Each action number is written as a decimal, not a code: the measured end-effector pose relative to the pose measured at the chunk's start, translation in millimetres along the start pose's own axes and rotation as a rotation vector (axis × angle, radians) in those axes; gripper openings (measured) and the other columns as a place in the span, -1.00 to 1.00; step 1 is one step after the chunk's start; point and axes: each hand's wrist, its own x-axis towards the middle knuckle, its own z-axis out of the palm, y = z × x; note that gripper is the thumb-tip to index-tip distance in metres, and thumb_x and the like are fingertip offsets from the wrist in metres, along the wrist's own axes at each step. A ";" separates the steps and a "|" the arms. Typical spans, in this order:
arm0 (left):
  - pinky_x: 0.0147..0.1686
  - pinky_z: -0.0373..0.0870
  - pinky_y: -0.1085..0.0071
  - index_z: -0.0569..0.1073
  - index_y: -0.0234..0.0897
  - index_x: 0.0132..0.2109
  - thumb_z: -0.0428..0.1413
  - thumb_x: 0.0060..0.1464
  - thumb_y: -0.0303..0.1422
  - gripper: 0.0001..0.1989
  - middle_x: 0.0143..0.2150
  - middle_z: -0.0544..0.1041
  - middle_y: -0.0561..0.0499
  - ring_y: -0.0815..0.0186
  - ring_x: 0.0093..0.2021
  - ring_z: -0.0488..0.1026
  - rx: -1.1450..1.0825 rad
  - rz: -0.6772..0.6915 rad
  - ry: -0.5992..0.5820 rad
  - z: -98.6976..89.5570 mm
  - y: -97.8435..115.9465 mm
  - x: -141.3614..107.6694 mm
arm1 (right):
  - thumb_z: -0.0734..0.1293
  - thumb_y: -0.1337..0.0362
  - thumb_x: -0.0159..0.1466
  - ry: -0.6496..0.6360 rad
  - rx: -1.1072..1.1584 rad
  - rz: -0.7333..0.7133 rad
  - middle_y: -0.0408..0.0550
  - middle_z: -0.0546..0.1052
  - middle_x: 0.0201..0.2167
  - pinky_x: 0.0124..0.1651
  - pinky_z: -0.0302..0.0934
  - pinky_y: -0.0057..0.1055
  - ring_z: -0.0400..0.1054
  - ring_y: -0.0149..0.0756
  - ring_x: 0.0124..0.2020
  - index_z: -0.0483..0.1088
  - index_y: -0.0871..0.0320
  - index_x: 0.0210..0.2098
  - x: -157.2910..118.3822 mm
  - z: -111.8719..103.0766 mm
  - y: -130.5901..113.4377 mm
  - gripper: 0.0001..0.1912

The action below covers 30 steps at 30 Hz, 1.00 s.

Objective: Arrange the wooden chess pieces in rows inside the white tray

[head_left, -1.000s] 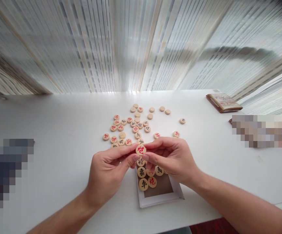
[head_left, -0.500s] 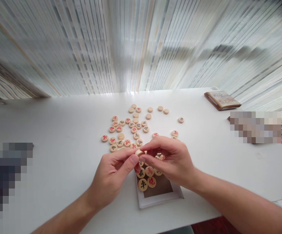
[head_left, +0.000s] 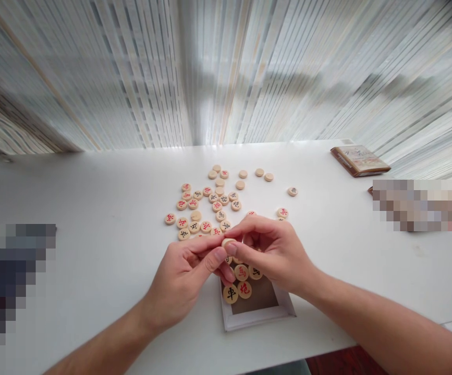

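Between the fingertips of both my hands is a round wooden Chinese chess piece (head_left: 228,242), tilted above an open box. My left hand (head_left: 188,273) pinches it from the left, and my right hand (head_left: 275,250) from the right. The shallow white box (head_left: 263,316) with a brown bottom lies under my hands. In it are several pieces, among them a black-marked piece (head_left: 230,294) and a red-marked piece (head_left: 244,289). My hands hide the box's far part.
Several loose chess pieces, such as a red-marked one (head_left: 170,219), lie scattered on the white table (head_left: 104,219) beyond my hands. A brown-edged box (head_left: 361,160) lies at the back right. Blurred-out items lie at both sides. A striped curtain (head_left: 151,78) hangs behind the table.
The chess piece between my fingers has turned, and my right thumb now lies over its side. My left fingers have dropped slightly over the box. The view has shifted a little.
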 end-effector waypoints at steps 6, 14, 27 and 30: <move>-0.30 0.64 0.49 0.71 -0.24 0.13 0.32 0.32 -0.27 -0.70 -0.45 0.65 0.02 0.38 -0.42 0.58 -0.039 -0.024 0.012 -0.6 -2.5 -0.1 | 0.64 0.15 0.23 -0.103 0.279 0.150 -0.08 0.69 -0.42 -0.30 0.52 -0.33 0.60 -0.26 -0.43 0.72 0.10 -0.19 2.2 1.4 -5.5 -0.78; -0.35 0.67 0.51 0.72 -0.26 0.09 0.33 0.31 -0.26 -0.72 -0.43 0.70 -0.03 0.35 -0.44 0.65 -0.172 -0.076 0.034 -3.5 -9.1 0.2 | 0.61 0.18 0.26 -0.118 0.324 0.131 -0.11 0.67 -0.41 -0.26 0.51 -0.37 0.55 -0.35 -0.40 0.73 0.05 -0.14 4.5 0.1 -3.0 -0.81; -0.36 0.74 0.34 0.75 -0.33 0.02 0.33 0.30 -0.23 -0.72 -0.33 0.75 -0.15 0.16 -0.35 0.73 -0.078 -0.085 0.017 1.0 -2.7 -2.3 | 0.76 0.25 -0.05 -0.042 0.300 0.263 -0.19 0.57 -0.54 -0.50 0.35 -0.46 0.41 -0.42 -0.56 0.67 0.15 -0.31 2.5 2.2 1.2 -0.64; -0.34 0.73 0.37 0.74 -0.31 0.06 0.30 0.34 -0.27 -0.74 -0.36 0.73 -0.12 0.22 -0.37 0.70 -0.070 -0.059 0.014 0.2 -3.2 -2.1 | 0.71 0.19 0.08 -0.082 0.367 0.191 -0.16 0.62 -0.50 -0.46 0.43 -0.41 0.49 -0.37 -0.53 0.70 0.10 -0.29 3.2 4.4 -2.3 -0.74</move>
